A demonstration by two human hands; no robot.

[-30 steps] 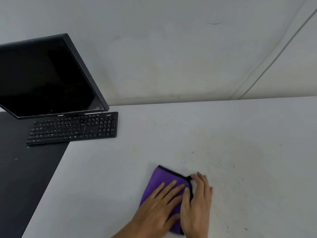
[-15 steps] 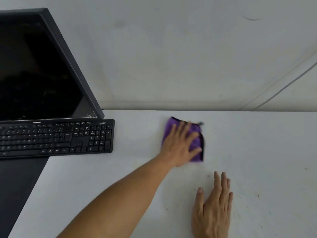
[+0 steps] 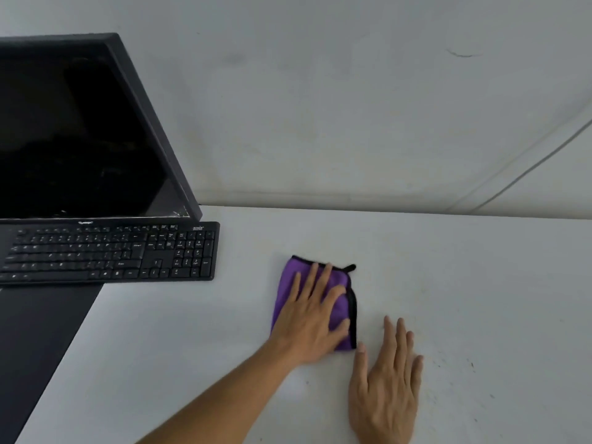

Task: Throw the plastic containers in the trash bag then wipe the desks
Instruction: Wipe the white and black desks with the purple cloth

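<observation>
The fingers (image 3: 325, 277) of the left hand (image 3: 312, 318) lie straight and fanned apart, pressing flat on a folded purple microfibre cloth with black trim (image 3: 342, 307); nothing is pinched, and the palm bears down on the cloth's near half. The cloth lies on the pale grey table (image 3: 480, 283), off to the right of the black computer keyboard (image 3: 112, 251), its far edge about level with the keyboard's front rows and the rest reaching nearer the person. Its long axis runs roughly near-to-far, across the keyboard's length, so the fingers point along it. The right hand (image 3: 387, 379) rests open on the bare table, farther still from the keyboard, with straight fingers (image 3: 398, 334) slightly parted. Its thumb tip sits just beside the cloth's near right corner; whether it touches cannot be told. This looks like the wiping step, with the left hand alone driving the cloth and the right only bracing. Faint dark specks (image 3: 471, 363) mark the table on the side away from the keyboard, beyond the right hand, so a stroke that way would probably need that hand to lift or shift first, whereas a stroke back toward the keyboard is unobstructed. A black flat-screen monitor (image 3: 80, 133) stands tilted directly behind the keyboard, a darker surface (image 3: 38, 347) lies in front of it, and a plain grey wall (image 3: 352, 107) rises behind both.
</observation>
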